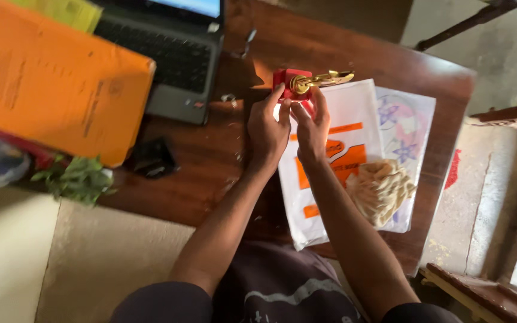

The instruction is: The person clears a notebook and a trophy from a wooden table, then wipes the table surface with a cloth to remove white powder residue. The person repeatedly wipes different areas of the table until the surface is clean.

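Both forearms reach over the wooden table (210, 155). Left hand (266, 133) and right hand (311, 128) jointly pinch a red block with gold fitting (299, 82), held above a white-and-orange bag (336, 161). Handling step appears underway; steady two-handed grip required.

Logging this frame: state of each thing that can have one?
red box: held up at the fingers of both hands, gold piece sticking out of it
left hand: gripping the box
right hand: gripping the box
laptop: open, screen lit
white plastic bag: flat on the table
cloth: crumpled on the bags
orange folder: closed
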